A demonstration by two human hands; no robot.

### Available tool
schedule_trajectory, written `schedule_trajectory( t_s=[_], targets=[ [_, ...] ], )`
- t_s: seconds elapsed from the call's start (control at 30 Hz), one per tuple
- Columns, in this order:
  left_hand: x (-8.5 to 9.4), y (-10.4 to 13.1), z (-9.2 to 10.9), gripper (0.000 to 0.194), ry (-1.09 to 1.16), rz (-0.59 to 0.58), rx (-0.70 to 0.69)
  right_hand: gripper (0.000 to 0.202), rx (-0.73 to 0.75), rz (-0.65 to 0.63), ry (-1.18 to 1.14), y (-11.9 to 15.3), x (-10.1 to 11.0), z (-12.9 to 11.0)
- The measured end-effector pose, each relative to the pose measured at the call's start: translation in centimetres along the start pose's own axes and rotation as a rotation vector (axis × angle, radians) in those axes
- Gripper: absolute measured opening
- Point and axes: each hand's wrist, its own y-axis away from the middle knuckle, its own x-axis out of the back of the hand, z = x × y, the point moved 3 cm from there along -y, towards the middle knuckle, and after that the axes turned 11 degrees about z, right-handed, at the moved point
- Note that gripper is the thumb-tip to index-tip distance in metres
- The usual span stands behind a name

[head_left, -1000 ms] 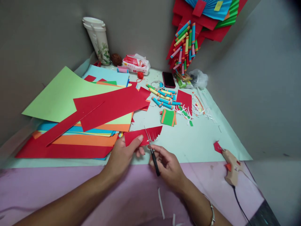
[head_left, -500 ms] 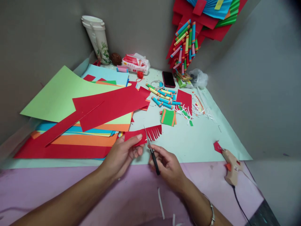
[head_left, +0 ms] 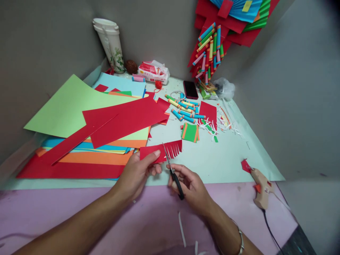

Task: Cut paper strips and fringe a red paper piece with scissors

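My left hand (head_left: 140, 173) pinches the uncut end of a red paper strip (head_left: 149, 151) between thumb and fingers. Narrow slits run up from the strip's lower edge at its right end, making a fringe (head_left: 174, 149). In my right hand (head_left: 190, 184) is a pair of scissors (head_left: 177, 185) with black handles, its fingers closed about them. The blades point up and lie across the strip just left of the fringe. Part of the handles is hidden by the fingers.
Stacked coloured paper (head_left: 124, 118) covers the left side. Small paper rolls (head_left: 186, 109), a green paper square (head_left: 190, 132) and white shreds (head_left: 208, 125) lie beyond my hands. A glue gun (head_left: 262, 189) with a cord rests at right. A phone (head_left: 190, 90) lies at the back.
The scissors' handles have shifted slightly right and down, and the right hand has turned a little with them. The strip has barely moved in my left hand.
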Motion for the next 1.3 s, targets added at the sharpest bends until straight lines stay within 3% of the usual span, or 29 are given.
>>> schedule_trajectory(
  t_s=[0.2, 0.43, 1.3],
  targets=[
    [0.8, -0.6, 0.4, 0.032, -0.088, 0.119, -0.179, 0.037, -0.070, -0.068, -0.004, 0.2, -0.2, -0.1],
    [1.4, -0.8, 0.5, 0.031, -0.129, 0.189, -0.247, 0.040, -0.017, -0.005, 0.080, 0.2, -0.3, 0.0],
    [0.8, 0.0, 0.9, 0.040, -0.339, 0.168, -0.280, 0.042, 0.018, 0.045, 0.125, 0.2, -0.2, 0.2]
  ],
)
